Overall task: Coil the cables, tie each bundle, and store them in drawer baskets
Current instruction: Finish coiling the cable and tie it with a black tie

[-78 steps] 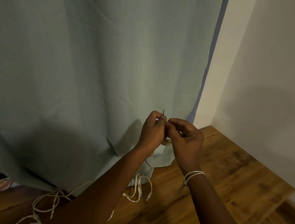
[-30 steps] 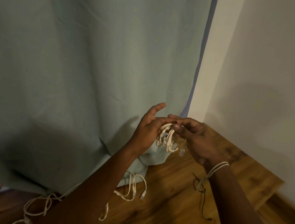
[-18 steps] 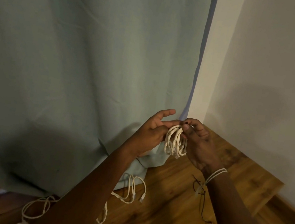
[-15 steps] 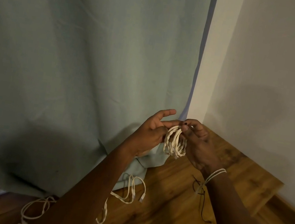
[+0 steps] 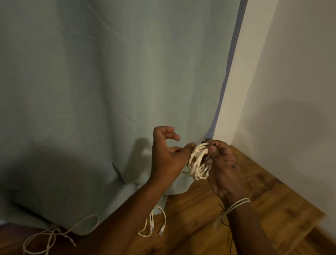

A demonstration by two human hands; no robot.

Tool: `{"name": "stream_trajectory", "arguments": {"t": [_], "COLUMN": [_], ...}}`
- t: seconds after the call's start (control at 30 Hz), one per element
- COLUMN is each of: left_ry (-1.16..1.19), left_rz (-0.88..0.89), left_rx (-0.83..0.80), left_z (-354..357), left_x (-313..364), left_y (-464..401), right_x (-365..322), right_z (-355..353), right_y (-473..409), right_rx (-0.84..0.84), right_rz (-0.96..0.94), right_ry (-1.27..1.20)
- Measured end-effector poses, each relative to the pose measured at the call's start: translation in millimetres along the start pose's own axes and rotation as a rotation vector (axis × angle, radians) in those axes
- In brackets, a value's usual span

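I see a coiled white cable bundle (image 5: 198, 162) held in the air between both hands, above the wooden floor (image 5: 199, 239) beside the hanging curtain (image 5: 95, 75). The right hand (image 5: 223, 170) pinches the top of the coil, fingers closed on it. The left hand (image 5: 166, 156) touches the coil's near side with one fingertip, its other fingers curled apart. Loose white cables (image 5: 153, 223) lie on the floor along the curtain's lower edge.

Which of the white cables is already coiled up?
The white coiled cable held up between both hands. The other two white cables, one beside the left forearm and one at the curtain's hem, lie loose on the floor.
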State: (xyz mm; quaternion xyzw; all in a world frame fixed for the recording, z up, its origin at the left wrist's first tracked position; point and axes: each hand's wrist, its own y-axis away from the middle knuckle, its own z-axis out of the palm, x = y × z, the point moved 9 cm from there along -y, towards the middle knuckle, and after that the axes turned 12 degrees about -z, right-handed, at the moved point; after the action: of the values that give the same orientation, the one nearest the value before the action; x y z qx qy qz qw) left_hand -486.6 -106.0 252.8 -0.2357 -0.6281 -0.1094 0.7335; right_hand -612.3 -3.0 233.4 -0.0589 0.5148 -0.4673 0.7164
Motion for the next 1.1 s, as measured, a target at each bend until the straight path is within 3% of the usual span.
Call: {"name": "stream_trajectory", "arguments": {"t": [0.1, 0.2, 0.3, 0.63, 0.73, 0.9, 1.1], "left_ry": [0.023, 0.132, 0.171, 0.022, 0.043, 0.2, 0.341], "left_rz": [-0.389, -0.58, -0.639, -0.569, -0.608, -0.681, -0.612], "left_rx": [-0.147, -0.296, -0.438, -0.791, -0.768, -0.503, -0.314], "left_z": [12.3, 20.7, 28.3, 38.2, 32.9, 23.0, 20.5], "left_x": [-37.9, -49.9, -46.6, -26.4, -35.3, -45.4, -45.6], "left_y": [-2.6, -1.4, -0.7, 7.3, 3.7, -2.3, -10.0], "right_x": [-5.6, -14.7, -23.0, -20.3, -16.6, -13.7, -12.1], "right_z": [0.8, 5.6, 10.1, 21.4, 25.9, 24.1, 22.2], "right_y": [-3.5, -5.4, -7.6, -7.2, -4.9, -8.4, -12.0], "right_rx": [-0.017, -0.071, -0.114, -0.172, -0.196, -0.174, -0.13], "right_rz": [-0.038, -0.094, -0.153, -0.196, -0.194, -0.191, -0.187], "right_ry": [0.048, 0.147, 0.217, 0.289, 0.326, 0.384, 0.366]}}
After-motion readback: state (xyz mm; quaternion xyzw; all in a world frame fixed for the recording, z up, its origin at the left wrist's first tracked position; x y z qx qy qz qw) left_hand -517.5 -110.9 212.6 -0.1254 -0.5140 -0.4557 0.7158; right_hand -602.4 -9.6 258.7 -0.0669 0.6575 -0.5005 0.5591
